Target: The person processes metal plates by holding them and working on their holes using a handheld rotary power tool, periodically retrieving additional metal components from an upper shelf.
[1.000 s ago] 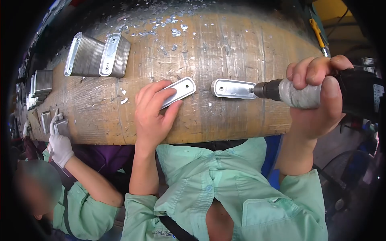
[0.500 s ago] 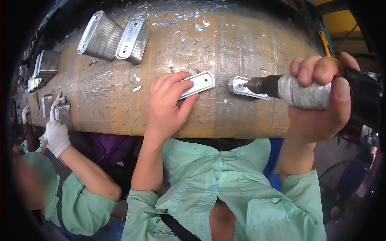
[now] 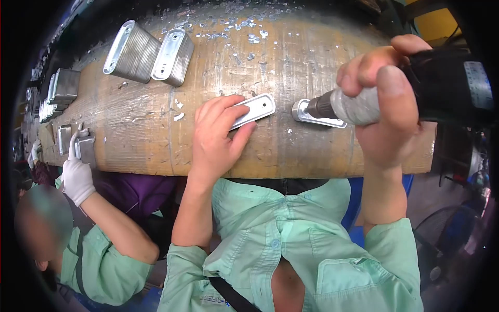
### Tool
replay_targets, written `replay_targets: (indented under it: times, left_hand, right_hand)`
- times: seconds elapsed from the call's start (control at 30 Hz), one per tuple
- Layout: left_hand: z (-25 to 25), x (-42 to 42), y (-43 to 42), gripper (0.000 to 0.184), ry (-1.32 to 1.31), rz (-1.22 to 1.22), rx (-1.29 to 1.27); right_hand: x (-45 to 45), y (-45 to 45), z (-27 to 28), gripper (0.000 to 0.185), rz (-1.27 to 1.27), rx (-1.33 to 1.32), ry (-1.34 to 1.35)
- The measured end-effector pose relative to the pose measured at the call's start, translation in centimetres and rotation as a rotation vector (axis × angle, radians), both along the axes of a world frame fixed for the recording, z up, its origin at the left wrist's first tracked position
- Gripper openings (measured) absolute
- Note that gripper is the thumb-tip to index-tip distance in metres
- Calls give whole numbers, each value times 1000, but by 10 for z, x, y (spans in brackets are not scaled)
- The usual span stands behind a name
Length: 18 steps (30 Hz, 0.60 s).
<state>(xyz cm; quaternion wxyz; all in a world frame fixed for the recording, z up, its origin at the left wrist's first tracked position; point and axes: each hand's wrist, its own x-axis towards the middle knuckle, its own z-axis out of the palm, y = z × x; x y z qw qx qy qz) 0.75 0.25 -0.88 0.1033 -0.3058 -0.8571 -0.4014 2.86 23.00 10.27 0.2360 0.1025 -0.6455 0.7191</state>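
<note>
My left hand [image 3: 218,138] grips an oblong silvery metal plate [image 3: 266,104] with rounded ends, fingers over its top and thumb along the near side. One hole shows at its right end; the other end lies under my fingers. My right hand [image 3: 384,99] is wrapped round the front of a power drill [image 3: 325,105], whose grip is covered in clear film. The drill's nose points left, over the hole end of a second oblong metal piece [image 3: 338,124] on the table. The nose hides the bit's tip, so contact cannot be told.
Two tall ribbed metal stacks [image 3: 136,54] [image 3: 176,60] stand at the back left. More stacks [image 3: 66,86] are at the far left, where a co-worker's white-gloved hand [image 3: 78,179] touches one. Metal scraps [image 3: 253,38] litter the back of the curved-looking table [image 3: 140,130].
My right hand and the drill have moved left and upward, the body swinging into fuller view, the nose now further over the second piece. My left hand stays on its plate.
</note>
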Motion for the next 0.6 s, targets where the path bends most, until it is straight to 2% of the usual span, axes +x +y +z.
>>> replay_targets:
  times: [0.1,0.23,0.33,0.47,0.6]
  left_hand:
    - [-1,1,-1,32,-9,-8,-14]
    - [15,4,5,44,96,-28,-50]
    - [23,4,27,51,103,-154,-21]
    - [36,-2,75,51,41,-342,-15]
    - [20,-4,98,49,3,-397,41]
  right_hand:
    - [7,1,1,44,-71,29,8]
    - [39,25,4,46,-19,-120,103]
    - [68,40,2,48,9,-126,81]
    - [89,40,-20,47,-103,-93,23]
    - [98,44,-27,48,-158,-81,14]
